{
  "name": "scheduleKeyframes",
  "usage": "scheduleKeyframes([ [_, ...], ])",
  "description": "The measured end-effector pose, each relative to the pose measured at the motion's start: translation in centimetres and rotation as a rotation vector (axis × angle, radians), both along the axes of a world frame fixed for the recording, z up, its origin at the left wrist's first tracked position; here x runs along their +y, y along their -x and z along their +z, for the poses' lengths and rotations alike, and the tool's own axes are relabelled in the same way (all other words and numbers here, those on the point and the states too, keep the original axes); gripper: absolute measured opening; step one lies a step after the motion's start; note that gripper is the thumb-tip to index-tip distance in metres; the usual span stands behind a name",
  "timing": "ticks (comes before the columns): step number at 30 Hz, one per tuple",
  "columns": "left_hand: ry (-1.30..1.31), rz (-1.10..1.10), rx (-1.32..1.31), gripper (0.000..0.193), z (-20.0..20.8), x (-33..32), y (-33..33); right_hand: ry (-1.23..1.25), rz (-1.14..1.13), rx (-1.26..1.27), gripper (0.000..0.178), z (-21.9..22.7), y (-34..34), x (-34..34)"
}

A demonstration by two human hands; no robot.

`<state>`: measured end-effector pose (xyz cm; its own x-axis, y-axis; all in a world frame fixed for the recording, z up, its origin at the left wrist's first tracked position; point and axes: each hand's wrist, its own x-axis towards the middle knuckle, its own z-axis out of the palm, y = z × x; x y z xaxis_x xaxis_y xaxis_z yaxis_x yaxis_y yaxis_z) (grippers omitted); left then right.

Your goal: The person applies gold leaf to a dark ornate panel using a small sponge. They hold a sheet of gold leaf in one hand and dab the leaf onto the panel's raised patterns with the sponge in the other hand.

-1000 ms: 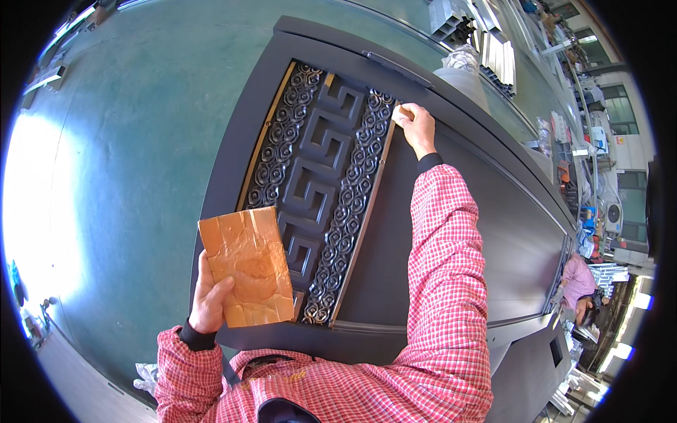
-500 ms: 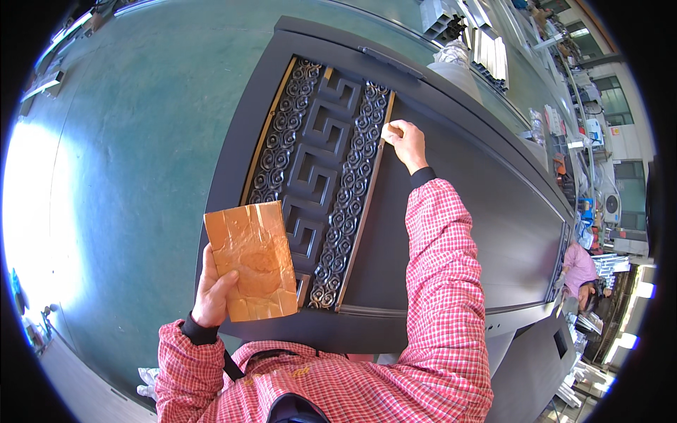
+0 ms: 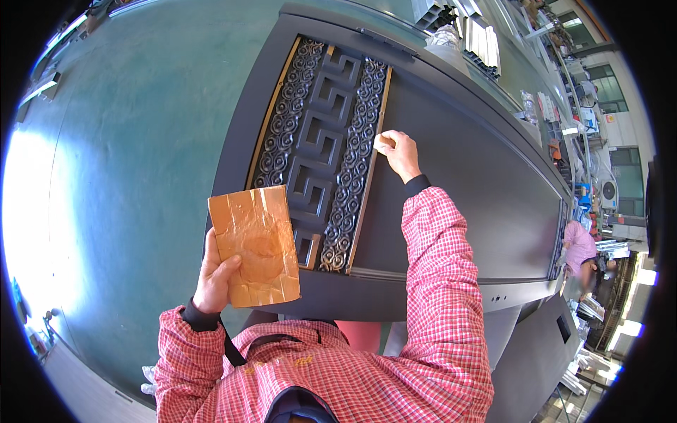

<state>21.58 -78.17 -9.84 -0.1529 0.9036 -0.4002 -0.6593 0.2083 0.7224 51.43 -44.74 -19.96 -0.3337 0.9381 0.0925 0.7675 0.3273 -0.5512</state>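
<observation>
Gold edge strip (image 3: pixel 386 92) runs beneath the right hand (image 3: pixel 402 156), which pinches a small pale pad (image 3: pixel 384 142) and has moved along it nearer the left hand (image 3: pixel 217 278), gripping a creased copper-coloured sheet (image 3: pixel 255 247), so more length appears covered.

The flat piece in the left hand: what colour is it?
The flat piece is shiny copper-gold, best seen in the head view.

Bare right hand (image 3: pixel 400 156) sliding down the long, thin gold edging strip (image 3: pixel 386 92) toward 6 o'clock, small pale wad (image 3: pixel 382 143) travelling with it, bright gold now uncovered at the strip's 12 o'clock end
</observation>
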Motion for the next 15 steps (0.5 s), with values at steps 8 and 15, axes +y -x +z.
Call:
scheduleKeyframes([
  [8,-0.048,-0.039,0.022,0.063,0.3,-3.9,0.6,0.031,-0.002,-0.003,0.021,0.1,-0.4,-6.2],
  [15,-0.054,-0.066,0.016,0.063,1.1,-6.5,0.7,0.058,0.003,-0.036,0.02,0.4,-0.9,-11.7],
])
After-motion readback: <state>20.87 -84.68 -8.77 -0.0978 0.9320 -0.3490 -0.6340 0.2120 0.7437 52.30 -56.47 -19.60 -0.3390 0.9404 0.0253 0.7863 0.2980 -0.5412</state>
